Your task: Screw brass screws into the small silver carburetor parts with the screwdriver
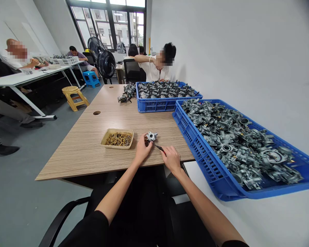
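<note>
My left hand [142, 148] is closed around a small grey metal carburetor body [151, 136], held just above the wooden table [87, 147]. A round bore in the part faces up toward me. In my right hand [172, 158] is a screwdriver [158, 148] with a dark shaft and a bit of red at the handle. Its tip points left and reaches the near side of the carburetor body, where my fingers hide the exact contact. Left of my hands sits a cream tray [130, 146] of small brass-coloured parts [119, 139].
A blue crate [208, 161] heaped with carburetor bodies stands at my right. Behind it is another blue crate [157, 105] with carburetors, and several more [127, 92] lie beside it. A co-worker [157, 67] sits across the table. Fans [106, 64] and stools [74, 97] stand beyond.
</note>
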The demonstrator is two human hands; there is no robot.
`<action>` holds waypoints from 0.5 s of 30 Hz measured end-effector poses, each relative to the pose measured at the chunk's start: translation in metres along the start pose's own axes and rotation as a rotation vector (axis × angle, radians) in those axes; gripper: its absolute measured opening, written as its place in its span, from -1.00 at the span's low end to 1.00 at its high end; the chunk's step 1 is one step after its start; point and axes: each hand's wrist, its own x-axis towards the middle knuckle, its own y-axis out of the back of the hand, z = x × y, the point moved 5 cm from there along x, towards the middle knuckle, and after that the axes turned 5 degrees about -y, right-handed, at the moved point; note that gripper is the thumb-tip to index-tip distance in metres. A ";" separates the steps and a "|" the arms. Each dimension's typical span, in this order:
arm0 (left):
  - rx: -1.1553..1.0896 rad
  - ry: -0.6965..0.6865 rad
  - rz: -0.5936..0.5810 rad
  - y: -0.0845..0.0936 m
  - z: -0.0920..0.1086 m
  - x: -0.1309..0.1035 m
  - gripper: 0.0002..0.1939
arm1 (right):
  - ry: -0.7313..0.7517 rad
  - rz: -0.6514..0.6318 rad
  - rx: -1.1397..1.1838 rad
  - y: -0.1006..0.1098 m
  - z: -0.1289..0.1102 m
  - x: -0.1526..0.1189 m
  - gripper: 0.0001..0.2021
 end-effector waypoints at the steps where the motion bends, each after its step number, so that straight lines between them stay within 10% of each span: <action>1: -0.002 -0.001 -0.001 0.000 0.000 0.000 -0.48 | 0.000 0.000 -0.001 0.000 0.000 0.000 -0.77; 15: 0.006 0.005 -0.007 0.000 0.001 0.000 -0.48 | -0.012 -0.009 0.014 -0.001 0.001 0.000 -0.77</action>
